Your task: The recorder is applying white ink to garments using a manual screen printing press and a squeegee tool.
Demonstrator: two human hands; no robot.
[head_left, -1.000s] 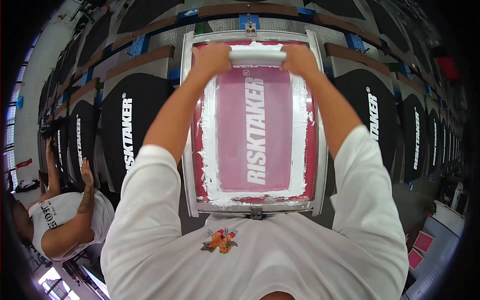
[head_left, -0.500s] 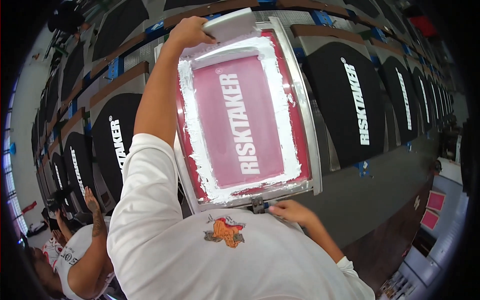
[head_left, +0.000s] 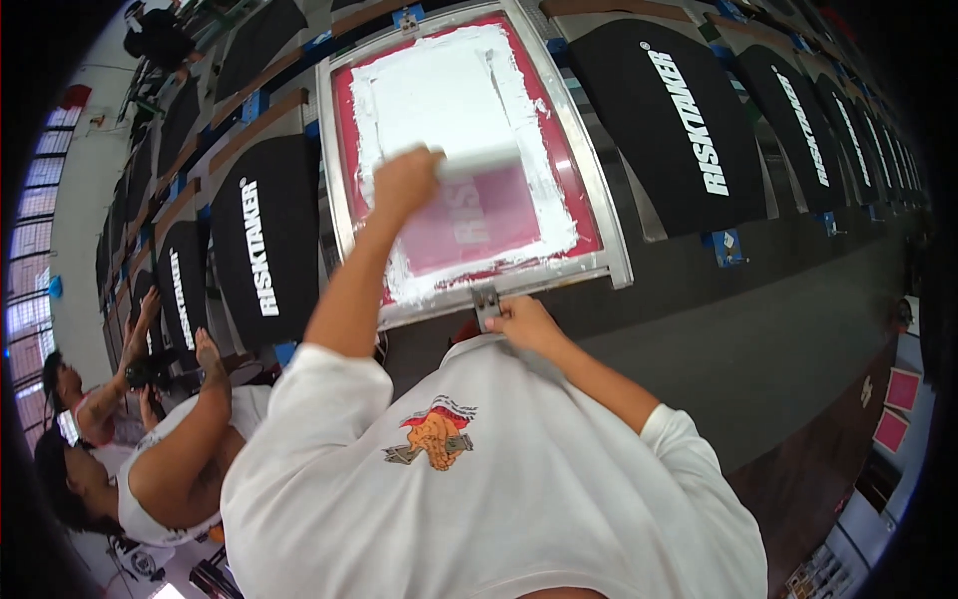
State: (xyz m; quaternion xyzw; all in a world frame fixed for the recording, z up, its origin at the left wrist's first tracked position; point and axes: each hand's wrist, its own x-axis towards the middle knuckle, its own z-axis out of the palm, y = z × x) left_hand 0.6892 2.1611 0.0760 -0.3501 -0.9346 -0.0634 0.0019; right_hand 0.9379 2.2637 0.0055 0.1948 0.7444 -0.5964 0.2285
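Note:
A screen-printing frame with metal rails lies in front of me, its pink mesh bearing pale block lettering. White ink covers the far part of the mesh and is smeared along the sides. My left hand is closed around a squeegee, slightly blurred, which lies crosswise on the mesh partway down. Lettering shows on the near side of the squeegee. At the middle of the frame's near edge sits a metal clamp; my right hand has its fingers closed on it.
Black fabric pieces with white lettering lie on boards in a row to the right, and more to the left. Blue brackets show along the table. Two people stand at the lower left. A dark floor extends at right.
My left hand has pulled the squeegee from the far end toward me, leaving white ink over the far mesh. My right hand has moved onto the clamp. The view has shifted.

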